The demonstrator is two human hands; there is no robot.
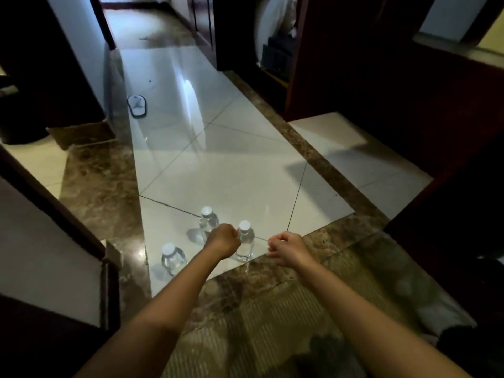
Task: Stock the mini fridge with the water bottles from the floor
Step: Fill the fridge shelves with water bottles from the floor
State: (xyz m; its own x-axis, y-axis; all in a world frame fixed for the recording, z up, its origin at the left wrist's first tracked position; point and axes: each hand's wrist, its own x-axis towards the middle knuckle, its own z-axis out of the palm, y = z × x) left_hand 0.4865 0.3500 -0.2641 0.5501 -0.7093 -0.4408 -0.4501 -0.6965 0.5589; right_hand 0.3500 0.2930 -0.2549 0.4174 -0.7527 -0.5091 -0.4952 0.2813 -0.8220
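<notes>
Three clear water bottles with white caps stand on the glossy white floor tiles: a far one [208, 220], a middle one [245, 241] and a near left one [172, 257]. My left hand [222, 240] is curled into a fist between the far and middle bottles, its knuckles against the middle bottle's shoulder and no fingers around it. It partly covers the far bottle. My right hand [286, 248] hovers to the right of the middle bottle, loosely curled and holding nothing. I cannot make out a mini fridge for certain.
A dark-framed white panel [54, 257] rises at the near left. Dark wooden furniture [354, 64] lines the right side. A white slipper [137, 105] lies farther down the hallway. Brown marble borders frame the tiles, and a ribbed mat [259, 323] lies under my arms.
</notes>
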